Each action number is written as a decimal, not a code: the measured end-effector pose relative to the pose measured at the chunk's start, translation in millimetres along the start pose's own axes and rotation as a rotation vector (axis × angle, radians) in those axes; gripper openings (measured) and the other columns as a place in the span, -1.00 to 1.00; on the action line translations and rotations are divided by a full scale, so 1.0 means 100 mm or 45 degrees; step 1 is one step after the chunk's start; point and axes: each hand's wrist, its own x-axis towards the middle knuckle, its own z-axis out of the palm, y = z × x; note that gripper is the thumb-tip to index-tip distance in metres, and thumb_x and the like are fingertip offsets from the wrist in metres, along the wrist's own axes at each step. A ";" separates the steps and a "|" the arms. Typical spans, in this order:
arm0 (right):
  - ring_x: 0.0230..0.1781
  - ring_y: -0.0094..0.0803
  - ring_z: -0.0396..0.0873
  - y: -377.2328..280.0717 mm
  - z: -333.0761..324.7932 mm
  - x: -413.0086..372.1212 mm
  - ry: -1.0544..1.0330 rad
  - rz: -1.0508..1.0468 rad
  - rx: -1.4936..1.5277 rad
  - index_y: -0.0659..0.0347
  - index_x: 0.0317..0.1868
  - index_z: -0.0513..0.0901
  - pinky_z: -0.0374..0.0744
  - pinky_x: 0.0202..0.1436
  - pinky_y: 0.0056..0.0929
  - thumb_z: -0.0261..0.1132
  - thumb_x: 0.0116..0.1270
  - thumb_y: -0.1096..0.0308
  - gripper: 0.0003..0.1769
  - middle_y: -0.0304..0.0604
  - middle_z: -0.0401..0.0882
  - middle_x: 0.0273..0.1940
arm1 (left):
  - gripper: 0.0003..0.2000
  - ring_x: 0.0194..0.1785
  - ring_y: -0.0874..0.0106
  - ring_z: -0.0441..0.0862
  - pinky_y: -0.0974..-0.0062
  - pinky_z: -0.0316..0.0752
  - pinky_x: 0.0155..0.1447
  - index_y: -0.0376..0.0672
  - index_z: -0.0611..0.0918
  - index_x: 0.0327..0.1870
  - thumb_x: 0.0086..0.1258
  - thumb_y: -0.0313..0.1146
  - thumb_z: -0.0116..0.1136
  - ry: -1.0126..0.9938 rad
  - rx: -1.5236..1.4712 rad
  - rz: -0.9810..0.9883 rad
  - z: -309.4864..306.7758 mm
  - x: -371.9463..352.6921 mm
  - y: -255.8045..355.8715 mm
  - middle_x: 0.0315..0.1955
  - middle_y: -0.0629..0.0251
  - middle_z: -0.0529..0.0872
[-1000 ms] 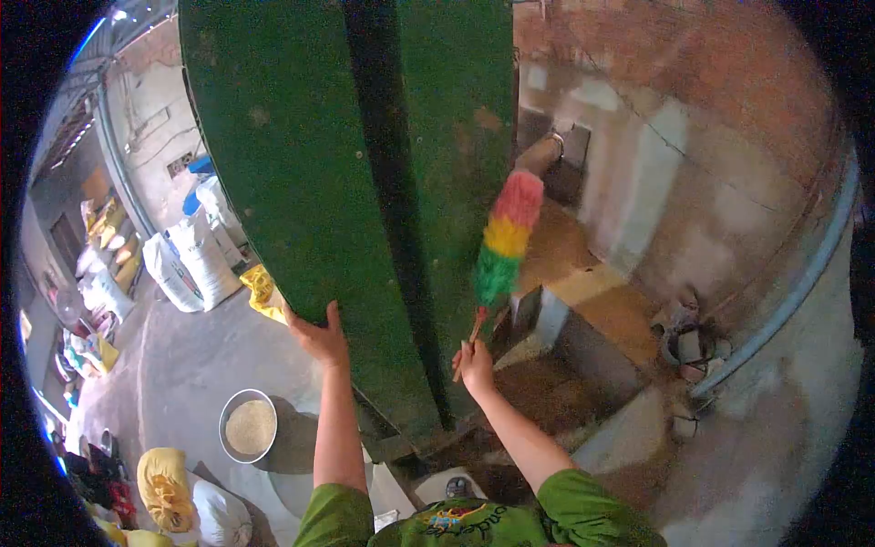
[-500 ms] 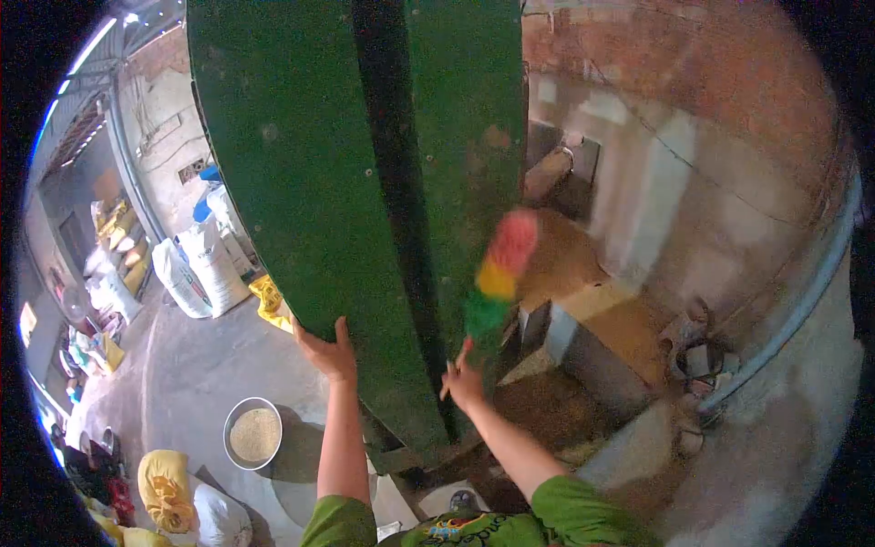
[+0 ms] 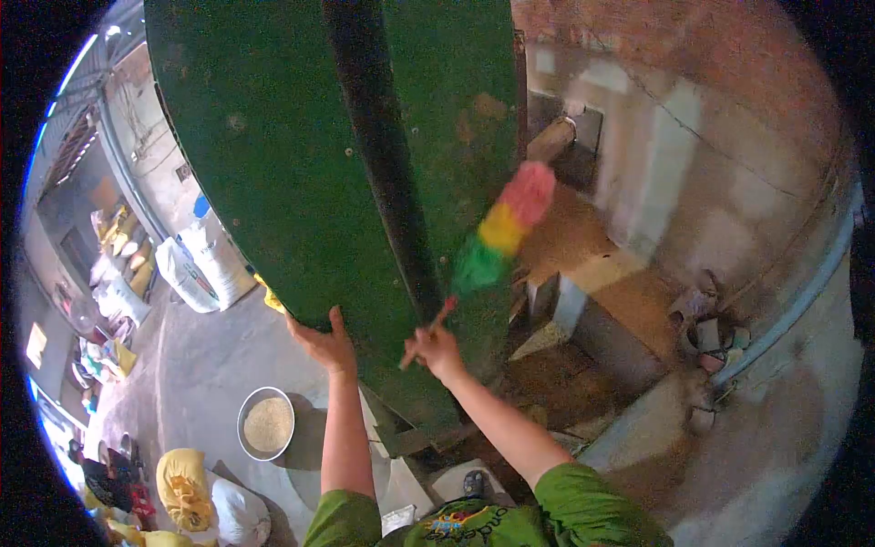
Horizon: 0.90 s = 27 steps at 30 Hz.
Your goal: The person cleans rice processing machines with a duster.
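Note:
My right hand (image 3: 432, 354) is closed round the handle of a fluffy duster (image 3: 504, 228), coloured pink, yellow and green. The duster points up and to the right in front of a tall green panel (image 3: 264, 182), its pink tip near the panel's right edge. A dark strip (image 3: 378, 137) runs down the panel. My left hand (image 3: 326, 351) rests against the panel's lower left edge, thumb spread from the fingers.
A round metal bowl of grain (image 3: 266, 424) stands on the floor at lower left. Near it are a yellow sack (image 3: 183, 483) and a white sack (image 3: 239, 517). White bags (image 3: 202, 269) stand farther back. Rubble (image 3: 709, 339) lies by a pipe (image 3: 786, 326) at right.
My right hand and the duster's handle have moved left and slightly up in view. The duster now leans further right, with its pink tip higher. My left hand stays at the panel's edge.

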 end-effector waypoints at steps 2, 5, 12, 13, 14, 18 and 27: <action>-0.73 -0.48 0.37 0.69 -0.33 -0.15 -0.002 0.190 -0.080 0.34 -0.38 0.33 0.27 -0.72 -0.49 0.06 0.27 0.26 -0.73 0.01 0.55 -0.46 | -0.24 0.15 0.06 0.20 0.26 0.10 0.19 -0.34 0.12 0.18 0.03 -0.14 0.23 -0.002 -0.013 0.015 -0.01 0.00 0.00 0.07 -0.07 0.25; -0.76 -0.46 0.34 1.35 -0.57 -0.40 0.189 0.676 0.023 0.35 -0.38 0.34 0.26 -0.73 -0.47 0.06 0.26 0.25 -0.73 0.03 0.54 -0.47 | -0.24 0.14 0.06 0.21 0.25 0.11 0.19 -0.34 0.12 0.18 0.03 -0.13 0.22 0.009 -0.008 0.047 0.02 0.01 -0.02 0.07 -0.07 0.25; -0.61 -0.51 0.47 0.06 0.30 -0.04 0.056 0.329 0.485 0.24 -0.36 0.38 0.39 -0.65 -0.59 0.09 0.25 0.18 -0.74 -0.13 0.56 -0.43 | -0.24 0.15 0.06 0.20 0.27 0.08 0.21 -0.35 0.11 0.18 0.06 -0.10 0.18 0.043 -0.050 0.094 0.03 -0.01 0.02 0.08 -0.07 0.24; -0.61 -0.51 0.47 -0.02 0.31 -0.04 0.059 0.336 0.492 0.24 -0.36 0.38 0.39 -0.65 -0.59 0.09 0.25 0.18 -0.74 -0.13 0.56 -0.43 | -0.24 0.15 0.06 0.20 0.27 0.08 0.21 -0.35 0.11 0.18 0.06 -0.10 0.18 0.036 -0.044 0.097 0.02 -0.01 0.00 0.08 -0.07 0.24; -0.58 -0.52 0.49 -0.07 0.31 -0.03 -0.028 0.175 0.289 0.24 -0.37 0.38 0.42 -0.62 -0.61 0.10 0.24 0.18 -0.73 -0.14 0.56 -0.43 | -0.24 0.15 0.07 0.20 0.27 0.08 0.21 -0.36 0.11 0.18 0.07 -0.10 0.18 0.037 -0.024 0.117 0.03 -0.01 -0.01 0.08 -0.07 0.24; -0.63 -0.53 0.47 0.69 0.02 -0.27 -0.106 0.229 0.046 0.27 -0.38 0.37 0.39 -0.67 -0.60 0.11 0.23 0.23 -0.75 -0.10 0.56 -0.45 | -0.22 0.17 0.08 0.18 0.28 0.06 0.22 -0.37 0.10 0.18 0.06 -0.06 0.18 0.045 -0.140 0.077 0.06 -0.02 -0.05 0.09 -0.08 0.23; -0.52 -0.50 0.54 1.37 -0.14 -0.04 -0.144 0.747 0.316 0.20 -0.27 0.41 0.41 -0.61 -0.58 0.09 0.25 0.18 -0.76 -0.18 0.58 -0.39 | -0.22 0.11 0.03 0.26 0.21 0.18 0.14 -0.34 0.09 0.18 0.07 -0.01 0.15 0.092 0.067 0.126 0.08 -0.03 -0.06 0.05 -0.10 0.27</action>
